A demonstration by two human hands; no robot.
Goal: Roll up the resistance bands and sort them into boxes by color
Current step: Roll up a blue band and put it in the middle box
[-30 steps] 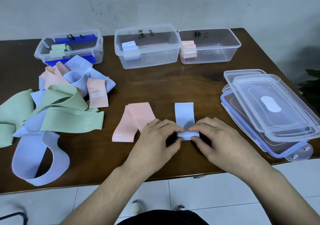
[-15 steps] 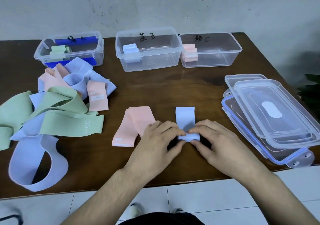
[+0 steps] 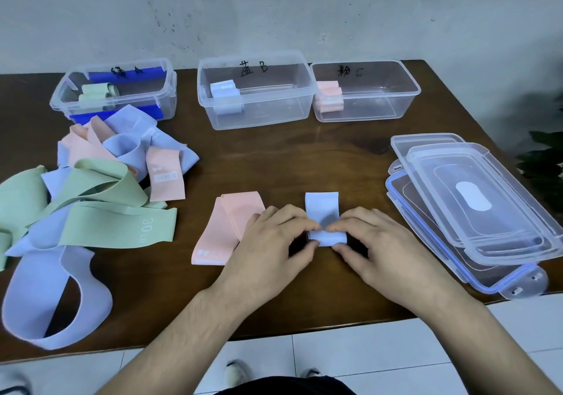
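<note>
Three boxes in row at back of table [image 3: 335, 157]: left box [image 3: 112, 90], middle box [image 3: 256, 90], right box [image 3: 365, 90]. Few rolled bands in each. Pile of loose bands [image 3: 91, 187] on left side of table, in front of left box. Stack of lids [image 3: 469, 209] on right side. Flat band [image 3: 231, 224] near front middle. Just right of it, half-rolled band [image 3: 323, 212], between left hand [image 3: 274, 242] and right hand [image 3: 377, 245].
</note>
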